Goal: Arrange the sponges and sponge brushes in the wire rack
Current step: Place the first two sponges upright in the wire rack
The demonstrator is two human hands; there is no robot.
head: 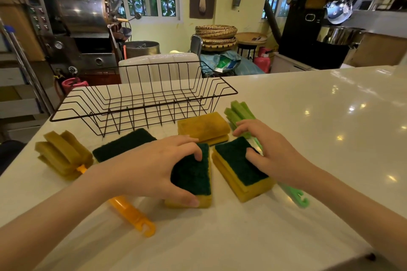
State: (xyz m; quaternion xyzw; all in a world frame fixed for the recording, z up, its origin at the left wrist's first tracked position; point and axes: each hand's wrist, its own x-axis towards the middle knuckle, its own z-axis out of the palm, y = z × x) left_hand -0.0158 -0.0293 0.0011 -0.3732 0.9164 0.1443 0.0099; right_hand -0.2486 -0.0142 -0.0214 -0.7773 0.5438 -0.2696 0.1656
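Observation:
A black wire rack (141, 99) stands on the white counter with nothing in it. In front of it lie several sponges. My left hand (152, 165) grips a green-topped yellow sponge (193, 176), thumb at its near edge, fingers over its far edge. My right hand (268, 149) rests on a second green-topped yellow sponge (237, 167), thumb pressing its scouring pad. A yellow sponge (202, 126) lies face down behind them, a green-topped one (123, 144) to the left. An orange-handled sponge brush (63, 154) lies at the left, a green-handled one (240, 112) under my right hand.
The white counter (308, 116) stretches to the right and toward me. Its left edge runs close to the rack and the orange brush. Behind the counter are a white chair back (158, 61), metal machines, stacked woven baskets and windows.

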